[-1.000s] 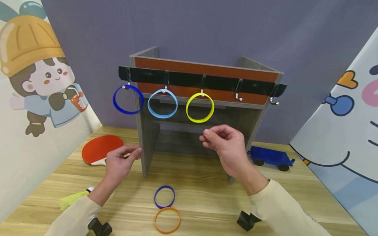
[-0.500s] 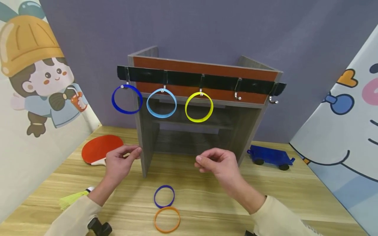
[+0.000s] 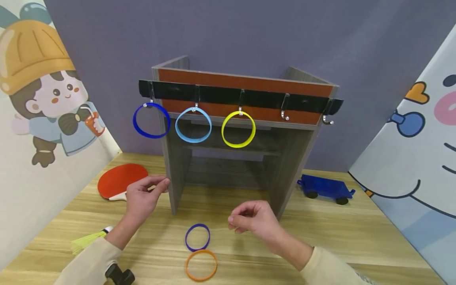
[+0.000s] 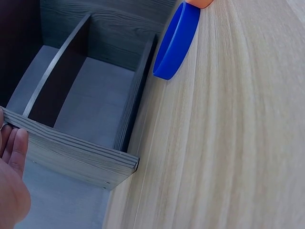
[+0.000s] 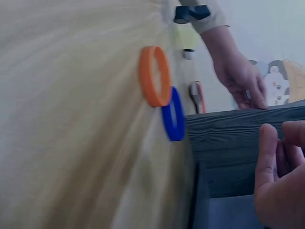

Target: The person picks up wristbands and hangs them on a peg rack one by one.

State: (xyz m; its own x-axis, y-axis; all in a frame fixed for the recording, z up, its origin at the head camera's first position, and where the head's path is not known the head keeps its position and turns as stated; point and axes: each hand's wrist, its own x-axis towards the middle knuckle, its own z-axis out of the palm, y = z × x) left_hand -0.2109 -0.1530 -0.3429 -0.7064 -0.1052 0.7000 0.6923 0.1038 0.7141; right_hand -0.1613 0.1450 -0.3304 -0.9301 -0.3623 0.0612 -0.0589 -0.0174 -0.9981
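Note:
My left hand (image 3: 142,198) holds the front edge of the grey wooden shelf unit's left side panel (image 3: 171,190), fingers and thumb at the edge. My right hand (image 3: 258,221) hovers in front of the shelf unit, fingers loosely bent and holding nothing. In the right wrist view its thumb and fingertips (image 5: 268,138) are apart. Left of that hand, a dark blue wristband (image 3: 197,237) and an orange wristband (image 3: 201,265) lie on the table, their rims meeting. From the hook rail (image 3: 221,94) hang a blue wristband (image 3: 167,126), a light blue wristband (image 3: 193,140) and a yellow wristband (image 3: 238,145).
The rail's two right hooks (image 3: 285,116) carry nothing. A red table tennis paddle (image 3: 121,180) and a yellow shuttlecock (image 3: 89,240) lie on the left of the wooden table (image 3: 256,265). To the right stands a blue toy wagon (image 3: 325,187).
My right hand has come down from below the yellow wristband, moving toward me and slightly left to above the table. The left hand keeps its place on the panel.

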